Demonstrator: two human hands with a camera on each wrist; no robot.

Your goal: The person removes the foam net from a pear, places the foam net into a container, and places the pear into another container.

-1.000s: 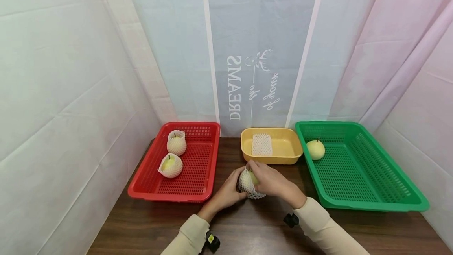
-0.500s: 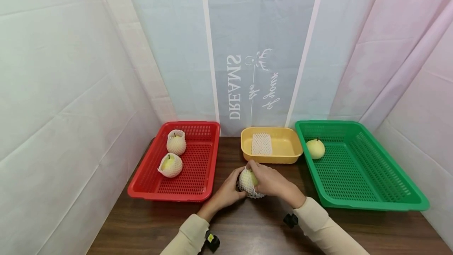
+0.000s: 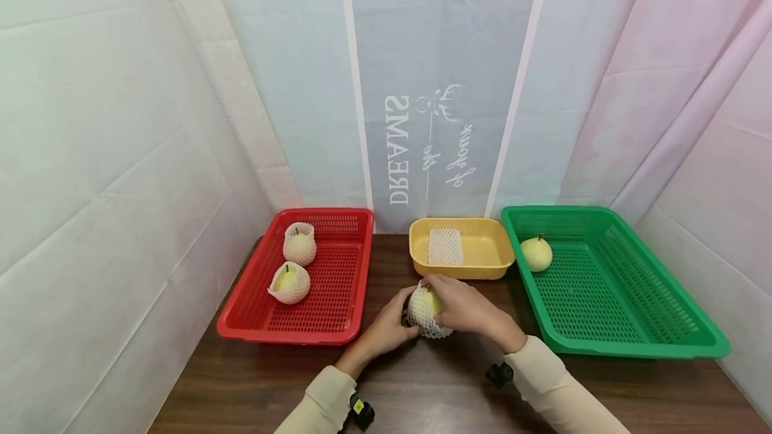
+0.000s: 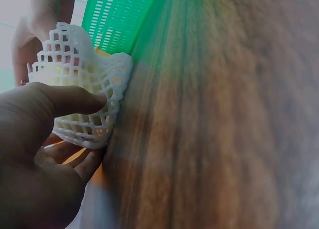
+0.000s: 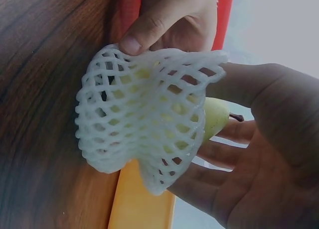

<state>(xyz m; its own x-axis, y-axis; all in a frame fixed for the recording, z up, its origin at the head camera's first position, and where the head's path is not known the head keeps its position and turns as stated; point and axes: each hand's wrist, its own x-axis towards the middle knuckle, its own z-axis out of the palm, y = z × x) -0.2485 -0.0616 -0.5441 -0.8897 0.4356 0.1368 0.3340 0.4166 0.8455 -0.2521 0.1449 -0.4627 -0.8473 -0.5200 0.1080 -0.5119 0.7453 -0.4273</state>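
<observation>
A white foam net [image 5: 134,114] surrounds most of a pear [image 5: 215,117], its stem [image 5: 236,117] poking out. The right hand [image 5: 269,174] grips the pear; the left hand [image 5: 174,20] sets its thumb against the net's edge. Red basket [image 5: 224,15], yellow tray [image 5: 144,204] and brown counter [image 5: 45,89] show beyond.

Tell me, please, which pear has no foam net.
The pear in the green basket. Its skin is bare; the two pears in the red basket and the held pear all have white nets around them.
</observation>
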